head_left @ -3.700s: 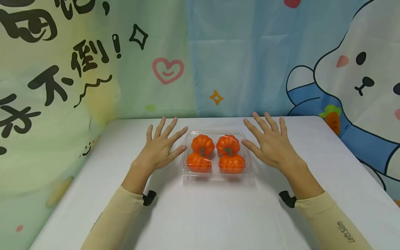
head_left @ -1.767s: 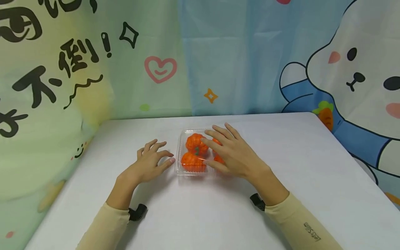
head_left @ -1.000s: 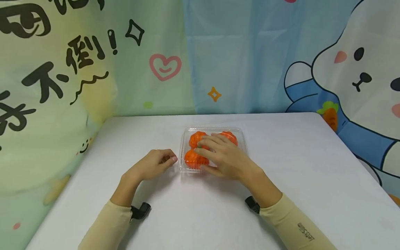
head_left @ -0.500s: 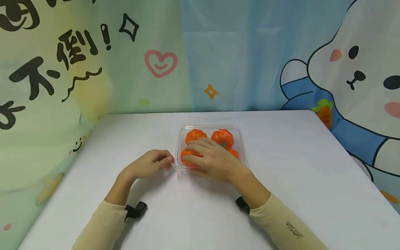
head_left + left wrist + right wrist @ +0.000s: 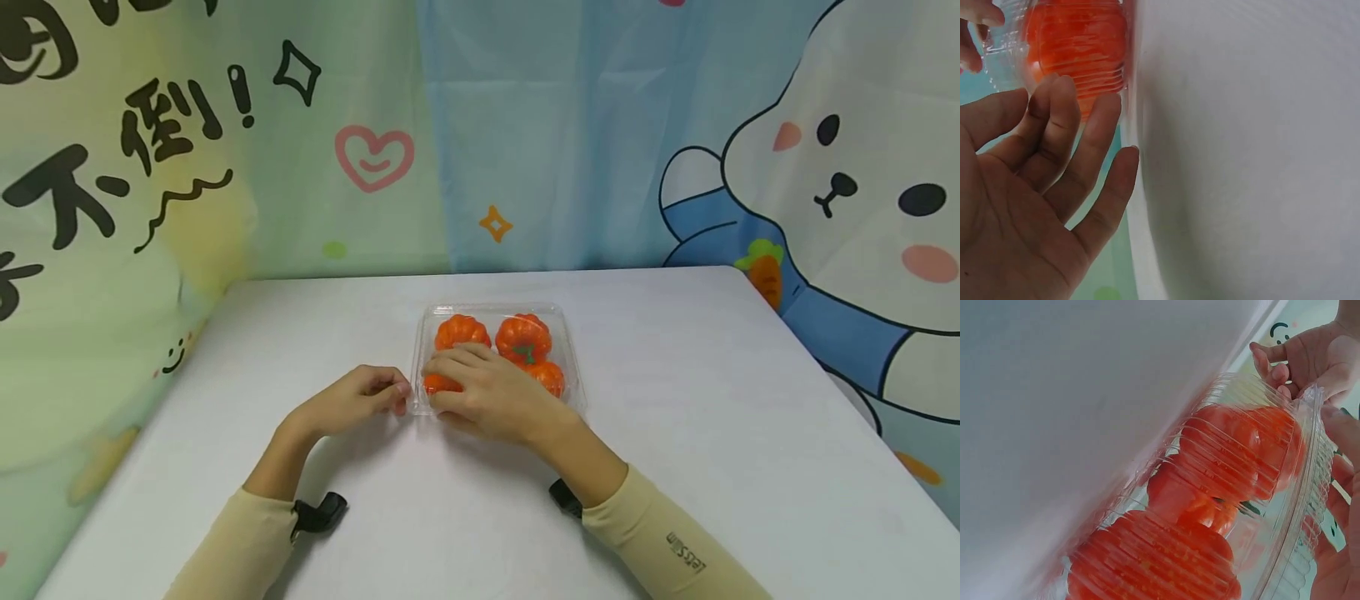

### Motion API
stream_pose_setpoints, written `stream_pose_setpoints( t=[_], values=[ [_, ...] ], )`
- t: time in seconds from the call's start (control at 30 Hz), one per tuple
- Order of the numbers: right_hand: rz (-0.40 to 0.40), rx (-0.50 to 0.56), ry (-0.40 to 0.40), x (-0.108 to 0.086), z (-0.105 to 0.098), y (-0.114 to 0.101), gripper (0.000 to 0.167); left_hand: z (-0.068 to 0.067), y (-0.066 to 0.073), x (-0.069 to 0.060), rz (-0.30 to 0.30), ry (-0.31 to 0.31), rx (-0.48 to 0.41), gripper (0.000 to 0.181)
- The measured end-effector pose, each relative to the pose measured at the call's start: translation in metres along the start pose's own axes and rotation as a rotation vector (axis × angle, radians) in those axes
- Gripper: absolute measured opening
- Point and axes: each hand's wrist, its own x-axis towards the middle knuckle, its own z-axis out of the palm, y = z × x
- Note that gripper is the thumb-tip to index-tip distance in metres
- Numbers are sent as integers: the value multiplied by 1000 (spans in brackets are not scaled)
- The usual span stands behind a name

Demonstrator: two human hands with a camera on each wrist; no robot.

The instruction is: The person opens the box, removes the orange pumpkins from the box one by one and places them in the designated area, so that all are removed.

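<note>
A clear plastic container point(image 5: 491, 310) with several orange pumpkins point(image 5: 523, 337) stands closed on the table. My left hand point(image 5: 360, 398) is at its near left corner, thumb and fingertips pinching the edge; in the left wrist view the hand point(image 5: 1041, 181) has its outer fingers loosely bent beside the container point(image 5: 1007, 69). Over the front left of the lid lies my right hand point(image 5: 491, 396), fingers relaxed, hiding part of one pumpkin. The right wrist view has the right hand point(image 5: 1338, 506) along the lid edge and the left hand point(image 5: 1319, 359) at the corner of the container point(image 5: 1291, 531).
The white table point(image 5: 675, 417) surrounds the container on all sides. Behind it hangs a printed curtain point(image 5: 525, 150) with a heart, dark lettering and a white cartoon animal. Each wrist carries a small black camera point(image 5: 321, 512).
From its spread position right of the container, my right hand has come left over the lid to the near left. My left fingers have curled in at the corner. The head view has shifted slightly.
</note>
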Motion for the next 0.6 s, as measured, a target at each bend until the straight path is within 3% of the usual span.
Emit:
stream_pose_setpoints(
  t=[0.33, 0.6],
  values=[
    [32, -31, -45, 0, -1, -3, 4, 2, 1, 3, -15, -8, 0, 20],
    [63, -126, -104, 3, 2, -10, 9, 2, -1, 4, -78, -72, -102, 20]
  ],
)
